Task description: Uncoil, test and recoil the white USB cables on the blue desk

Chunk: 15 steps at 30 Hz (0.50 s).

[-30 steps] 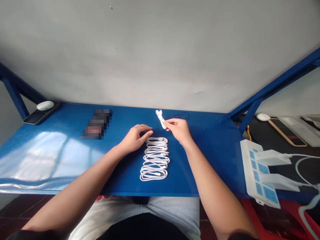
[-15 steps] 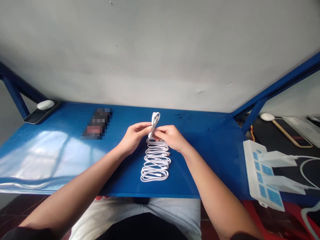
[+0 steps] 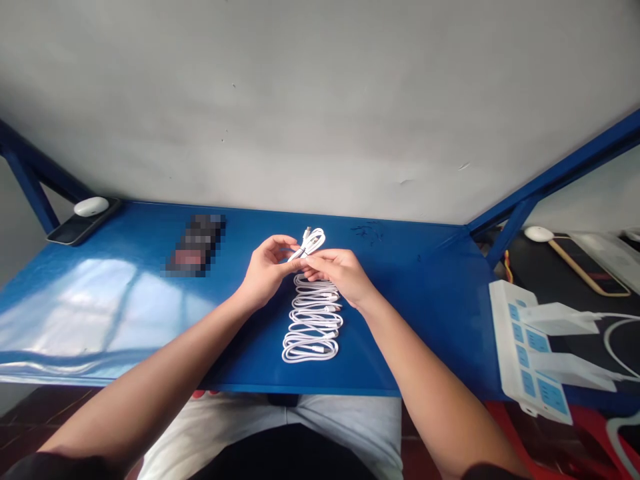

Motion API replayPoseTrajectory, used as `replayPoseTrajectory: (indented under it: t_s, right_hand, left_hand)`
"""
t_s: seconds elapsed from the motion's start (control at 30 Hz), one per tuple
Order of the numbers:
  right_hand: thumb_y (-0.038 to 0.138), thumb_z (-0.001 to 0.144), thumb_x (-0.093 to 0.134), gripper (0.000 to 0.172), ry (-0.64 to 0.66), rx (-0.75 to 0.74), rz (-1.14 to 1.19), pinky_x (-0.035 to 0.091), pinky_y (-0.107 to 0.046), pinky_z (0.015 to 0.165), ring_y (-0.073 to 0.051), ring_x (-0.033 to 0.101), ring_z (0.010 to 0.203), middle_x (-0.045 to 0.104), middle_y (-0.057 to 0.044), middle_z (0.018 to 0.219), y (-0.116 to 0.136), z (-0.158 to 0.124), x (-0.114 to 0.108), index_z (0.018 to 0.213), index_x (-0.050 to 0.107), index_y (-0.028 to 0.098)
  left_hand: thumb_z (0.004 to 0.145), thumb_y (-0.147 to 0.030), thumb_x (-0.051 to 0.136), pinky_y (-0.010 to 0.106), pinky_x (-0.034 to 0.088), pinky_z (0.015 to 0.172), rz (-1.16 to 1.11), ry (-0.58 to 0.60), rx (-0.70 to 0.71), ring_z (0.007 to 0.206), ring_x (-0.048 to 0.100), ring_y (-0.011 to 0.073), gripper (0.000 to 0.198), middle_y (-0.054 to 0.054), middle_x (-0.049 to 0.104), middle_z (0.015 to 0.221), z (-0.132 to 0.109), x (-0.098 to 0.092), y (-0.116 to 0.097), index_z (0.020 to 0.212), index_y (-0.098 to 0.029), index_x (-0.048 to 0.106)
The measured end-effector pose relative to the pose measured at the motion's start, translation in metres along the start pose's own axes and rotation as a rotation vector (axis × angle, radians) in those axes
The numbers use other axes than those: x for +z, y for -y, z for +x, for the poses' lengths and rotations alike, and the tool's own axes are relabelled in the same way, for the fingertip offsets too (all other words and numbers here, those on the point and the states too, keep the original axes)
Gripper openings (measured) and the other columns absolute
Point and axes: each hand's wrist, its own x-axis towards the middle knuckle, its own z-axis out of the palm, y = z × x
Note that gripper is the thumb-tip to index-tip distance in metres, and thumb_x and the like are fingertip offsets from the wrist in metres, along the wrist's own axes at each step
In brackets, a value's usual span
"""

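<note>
Between my two hands is a coiled white charging cable (image 3: 314, 240), its loop and a plug end sticking up above my fingers. A thin dark tie seems to cross its middle. My left hand (image 3: 269, 268) pinches the bundle from the left, thumb against it. From the right, my right hand (image 3: 341, 270) grips the same bundle with closed fingertips. Just below my hands, several more coiled white cables (image 3: 311, 327) lie in a column on the blue table (image 3: 400, 333); the farthest coil is partly hidden by my right hand.
A pixelated dark object (image 3: 196, 245) lies to the left. Beyond it, a phone (image 3: 75, 230) has a white rounded object (image 3: 91, 207) on it. At the right stand a power strip (image 3: 520, 347) with white adapters (image 3: 560, 318) and another phone (image 3: 590, 265). Dark tie scraps (image 3: 367, 232) lie near the wall.
The held cable has turned from nearly upright to leaning right, and its plug end now shows apart from the loop. Both hands stay in about the same place.
</note>
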Motion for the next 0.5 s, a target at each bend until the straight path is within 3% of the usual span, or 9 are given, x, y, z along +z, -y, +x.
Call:
replayPoseTrajectory:
  t_s: [0.13, 0.23, 0.33, 0.5]
  right_hand:
    - [0.046, 0.068, 0.087, 0.034, -0.033, 0.028, -0.036, 0.057, -0.031, 0.075, -0.017, 0.07, 0.076, 0.076, -0.006, 0.083, -0.003, 0.001, 0.002, 0.085, 0.08, 0.017]
    - [0.044, 0.069, 0.085, 0.032, -0.026, 0.037, -0.066, 0.056, -0.031, 0.076, -0.017, 0.07, 0.077, 0.077, -0.008, 0.087, -0.005, 0.002, -0.001, 0.085, 0.08, 0.017]
    - [0.04, 0.071, 0.081, 0.026, -0.075, -0.013, -0.142, 0.053, -0.031, 0.07, -0.016, 0.066, 0.07, 0.074, -0.006, 0.076, -0.006, 0.005, -0.005, 0.079, 0.078, 0.016]
    - [0.037, 0.08, 0.072, 0.02, -0.124, -0.171, -0.347, 0.051, -0.031, 0.067, -0.018, 0.066, 0.07, 0.073, -0.004, 0.075, -0.012, 0.009, -0.011, 0.079, 0.074, 0.017]
  left_hand:
    - [0.07, -0.029, 0.089, 0.03, 0.054, 0.081, 0.189, 0.0, 0.052, 0.093, 0.066, 0.0176, 0.049, 0.005, 0.068, 0.098, -0.001, -0.002, 0.001, 0.112, -0.018, 0.068]
    - [0.072, -0.032, 0.087, 0.033, 0.055, 0.086, 0.26, 0.068, 0.037, 0.099, 0.067, 0.0212, 0.046, 0.009, 0.07, 0.108, 0.0, -0.005, 0.0, 0.113, -0.017, 0.072]
    - [0.073, -0.032, 0.086, 0.036, 0.055, 0.09, 0.319, 0.152, 0.022, 0.102, 0.069, 0.0235, 0.041, 0.011, 0.071, 0.118, 0.0, -0.006, -0.002, 0.11, -0.017, 0.075]
    - [0.078, -0.039, 0.082, 0.04, 0.055, 0.094, 0.179, 0.183, -0.061, 0.101, 0.071, 0.0246, 0.043, 0.012, 0.074, 0.114, 0.001, -0.005, -0.002, 0.113, -0.016, 0.075]
